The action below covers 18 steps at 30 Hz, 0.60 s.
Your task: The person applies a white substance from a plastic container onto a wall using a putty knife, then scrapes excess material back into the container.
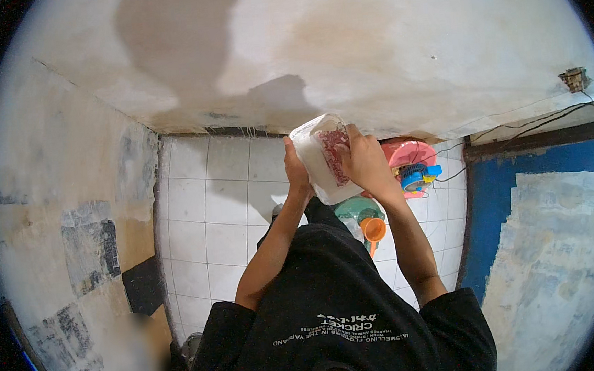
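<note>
In front of my body I hold up a white rectangular tub (pixel 314 158), tilted. My left hand (pixel 297 168) is closed on its left edge, with the thumb pointing up along the side. At the right side of the tub, my right hand (pixel 367 158) is closed with its fingers bent, partly hiding that edge. Against the white surface, beside the right thumb, lies a dark red speckled strip (pixel 333 157). Whether it is loose contents, a cloth or a printed part, I cannot tell.
Below the right forearm stand a green basin (pixel 354 209) and an orange dipper (pixel 374 229). Farther right are a pink basin (pixel 415 154) and a blue-and-yellow object (pixel 417 176) with cables near it. Walls enclose the white tiled floor (pixel 225 190); a blue panel (pixel 495 206) stands right.
</note>
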{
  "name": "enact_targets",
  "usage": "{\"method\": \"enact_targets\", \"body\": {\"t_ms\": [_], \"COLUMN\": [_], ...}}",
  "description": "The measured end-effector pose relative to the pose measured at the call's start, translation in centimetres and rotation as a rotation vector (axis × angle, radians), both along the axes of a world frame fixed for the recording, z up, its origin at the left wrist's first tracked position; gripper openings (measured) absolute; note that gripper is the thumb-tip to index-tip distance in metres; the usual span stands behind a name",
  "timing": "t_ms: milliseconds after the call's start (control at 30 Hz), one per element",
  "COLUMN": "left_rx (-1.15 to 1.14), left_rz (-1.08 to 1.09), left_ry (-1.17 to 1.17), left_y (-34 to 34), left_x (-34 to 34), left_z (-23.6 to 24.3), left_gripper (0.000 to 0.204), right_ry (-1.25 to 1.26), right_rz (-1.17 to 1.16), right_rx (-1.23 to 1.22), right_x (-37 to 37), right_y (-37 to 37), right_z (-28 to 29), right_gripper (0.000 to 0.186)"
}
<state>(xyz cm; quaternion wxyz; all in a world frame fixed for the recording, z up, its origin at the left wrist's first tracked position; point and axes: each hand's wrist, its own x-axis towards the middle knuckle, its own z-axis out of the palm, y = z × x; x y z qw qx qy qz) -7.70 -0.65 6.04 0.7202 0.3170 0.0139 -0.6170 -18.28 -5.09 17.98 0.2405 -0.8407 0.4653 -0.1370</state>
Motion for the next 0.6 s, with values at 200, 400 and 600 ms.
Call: {"method": "enact_targets", "body": {"t_ms": [200,400,600], "left_rx": [-0.053,-0.074,-0.059], "left_rz": [-0.02,-0.071,-0.076], "left_ry": [-0.004,0.028,0.027], "left_y": [-0.2,0.5,0.8], "left_x": [0.3,0.6,0.1], "left_z": [-0.9,-1.3,0.2], "left_gripper": [0.064,0.066,0.066], "right_ry": [0.012,-0.107,0.091], "right_rz": [-0.063,-0.093,-0.155], "right_rx": [0.035,-0.008,0.048], "right_x": [0.9,0.0,1.1], "right_y": [0.8,1.0,2.3], "right_z": [-1.5,-1.3,-1.4], "right_gripper": [0.022,0.021,0.02]}}
